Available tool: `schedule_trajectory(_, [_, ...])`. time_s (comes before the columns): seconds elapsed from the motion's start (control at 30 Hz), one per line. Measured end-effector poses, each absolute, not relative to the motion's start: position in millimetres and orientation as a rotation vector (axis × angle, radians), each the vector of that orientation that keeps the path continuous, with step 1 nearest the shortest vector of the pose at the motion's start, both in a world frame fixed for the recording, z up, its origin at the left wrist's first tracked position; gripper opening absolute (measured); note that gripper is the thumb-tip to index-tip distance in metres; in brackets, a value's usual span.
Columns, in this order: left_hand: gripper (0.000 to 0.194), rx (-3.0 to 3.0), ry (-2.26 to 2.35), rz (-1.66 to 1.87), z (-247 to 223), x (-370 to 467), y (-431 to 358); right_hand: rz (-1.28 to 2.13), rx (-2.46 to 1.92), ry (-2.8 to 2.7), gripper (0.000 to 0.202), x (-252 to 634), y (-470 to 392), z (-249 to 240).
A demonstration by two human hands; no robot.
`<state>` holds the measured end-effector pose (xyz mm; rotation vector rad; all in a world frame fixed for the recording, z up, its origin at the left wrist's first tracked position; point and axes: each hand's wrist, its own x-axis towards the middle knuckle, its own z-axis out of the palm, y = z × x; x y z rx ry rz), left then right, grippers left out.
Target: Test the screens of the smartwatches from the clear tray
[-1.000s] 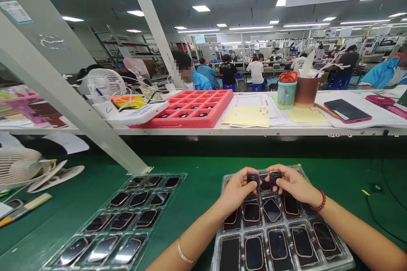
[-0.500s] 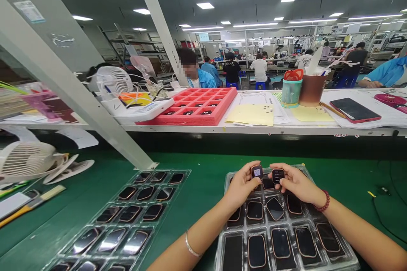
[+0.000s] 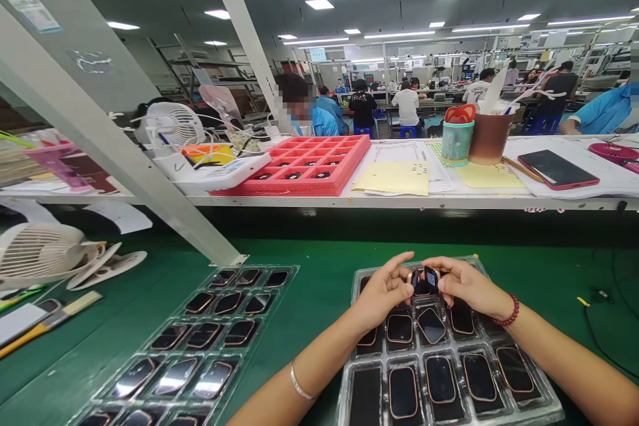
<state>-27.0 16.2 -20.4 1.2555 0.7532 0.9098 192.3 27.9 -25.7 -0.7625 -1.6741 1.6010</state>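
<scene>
Above the near tray, my left hand [image 3: 385, 291] pinches a small strapless smartwatch [image 3: 413, 278] tilted nearly edge-on, a bit of QR code showing on it. My right hand [image 3: 462, 287] grips a second smartwatch [image 3: 432, 277] whose dark face shows a QR code. The two watches are close together; I cannot tell whether they touch. Beneath both hands lies a clear plastic tray [image 3: 335, 413] with dark-screened, gold-rimmed watches in its pockets, such as one watch [image 3: 441, 381] near the front. The hands cover part of its back rows.
Another clear tray [image 3: 238, 353] with several watches lies to the left on the green table. Beyond it are a white fan [image 3: 42, 249] and a brush [image 3: 74, 305]. The shelf carries a red foam tray [image 3: 344, 173], a phone [image 3: 558, 168] and cups. A cable [image 3: 606, 353] runs at right.
Both watches have been turned in my fingers: the left one has swung from face-on to nearly edge-on, and the right one now shows a QR code instead of lines of text.
</scene>
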Motion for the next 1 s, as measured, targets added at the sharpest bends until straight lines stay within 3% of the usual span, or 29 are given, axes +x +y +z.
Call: schedule_trajectory(1.0, [0.062,1.229,0.781,0.892,-17.4,-25.3,14.3,1.506,-0.846,-1.811,0.046,191.2,23.8,-24.4])
